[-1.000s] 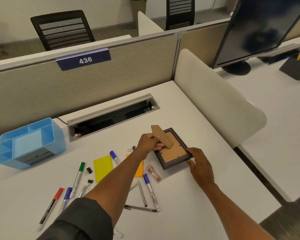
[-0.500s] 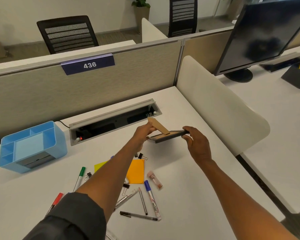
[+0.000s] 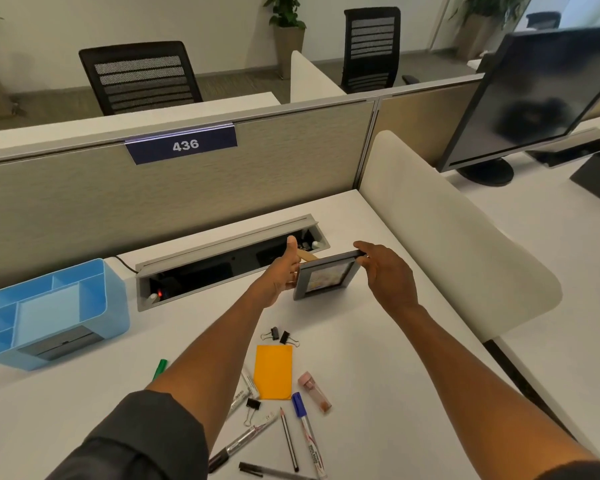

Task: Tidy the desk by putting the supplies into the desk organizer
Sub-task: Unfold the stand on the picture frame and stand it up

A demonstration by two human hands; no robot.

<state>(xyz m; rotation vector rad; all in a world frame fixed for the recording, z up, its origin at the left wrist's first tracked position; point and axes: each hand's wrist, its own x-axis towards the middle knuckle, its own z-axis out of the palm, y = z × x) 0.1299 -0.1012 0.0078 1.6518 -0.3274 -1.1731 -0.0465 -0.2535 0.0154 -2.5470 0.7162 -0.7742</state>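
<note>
Two hands are holding a small grey picture frame [image 3: 325, 278] upright on the white counter [image 3: 378, 358], just in front of the open cable tray [image 3: 229, 252]. Left hand [image 3: 282, 276] is gripping the frame's left edge, thumb sticking up, with the cardboard stand [image 3: 307, 256] poking out behind it; right hand [image 3: 388, 271] is pinching the top right corner, fingers curled over the rim. Frame's bottom edge is looking like it's touching the counter, though contact is hard to confirm from this angle. Blue desk organizer [image 3: 51, 311] is sitting at the far left of the counter, well apart from the frame, compartments facing up. Supplies are lying loose on the counter near the forearms: two black binder clips [image 3: 279, 336] side by side, an orange sticky pad [image 3: 273, 371] just below them, a pink-capped tube [image 3: 314, 392] to its right, a blue-capped marker [image 3: 307, 436], a pencil [image 3: 289, 439], a third binder clip [image 3: 252, 408], a black-tipped marker [image 3: 241, 445], a black pen [image 3: 274, 472] at the bottom edge, and a green marker [image 3: 160, 368] partly hidden behind the left arm. Desk label 436 [image 3: 182, 144] is hanging on the partition [image 3: 84, 202] behind. Dark monitor [image 3: 548, 95] is standing on the neighbouring desk at right.
</note>
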